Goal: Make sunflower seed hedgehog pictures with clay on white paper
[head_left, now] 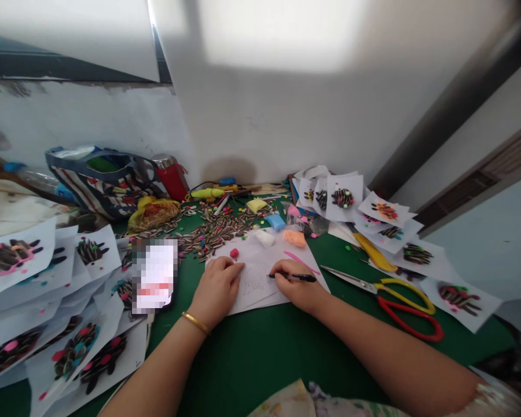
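Note:
A sheet of white paper (254, 298) lies on the green table, with faint line drawing on it between my hands. My right hand (296, 285) grips a black pen (301, 278), its tip at the drawing. On the left part of the sheet my left hand (218, 285) rests palm down, holding nothing, with a gold bangle at the wrist. Just beyond its fingers sits a small red clay ball (234, 253). Lumps of white clay (264, 238) and orange clay (294, 238) lie at the paper's far edge. A pink strip (301, 262) lies beside my right hand.
Scissors (391, 295) lie at right near a yellow-handled tool (374, 252). Sunflower seeds (217, 231) are scattered behind the paper. Seed-decorated cards (87, 347) pile up on the left, more cards (417, 253) on the right. A phone (156, 277), bag (106, 182) and red flask (171, 178) stand left.

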The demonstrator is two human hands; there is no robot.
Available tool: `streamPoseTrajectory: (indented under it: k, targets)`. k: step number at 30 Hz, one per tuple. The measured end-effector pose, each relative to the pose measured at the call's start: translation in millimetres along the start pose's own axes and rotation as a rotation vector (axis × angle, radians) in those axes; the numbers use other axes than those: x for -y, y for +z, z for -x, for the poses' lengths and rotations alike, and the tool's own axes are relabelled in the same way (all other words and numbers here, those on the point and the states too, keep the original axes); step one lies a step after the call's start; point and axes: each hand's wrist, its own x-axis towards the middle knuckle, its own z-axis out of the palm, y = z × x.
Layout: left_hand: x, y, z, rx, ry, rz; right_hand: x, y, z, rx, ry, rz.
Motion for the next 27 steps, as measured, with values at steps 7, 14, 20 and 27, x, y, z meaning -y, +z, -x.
streamPoseTrajectory:
  k: [7, 14, 20, 27]
  targets:
    - [0.2, 0.4, 0.0, -0.001, -0.004, 0.006, -0.6, -2.8, -0.9, -0.027, 0.044, -0.035]
    - [-0.4, -0.4, -0.3, 0.011, -0.012, 0.005, 2.9, -3.6, -1.7, -0.008, 0.047, -0.02]
    - [0.1, 0.0, -0.6, 0.01, -0.006, 0.0, -2.5, -3.6, -2.2, -0.038, 0.043, -0.032]
    - [-0.7, -0.8, -0.8, 0.027, -0.017, -0.006, -5.4, -2.9, -2.3, -0.049, 0.031, -0.021]
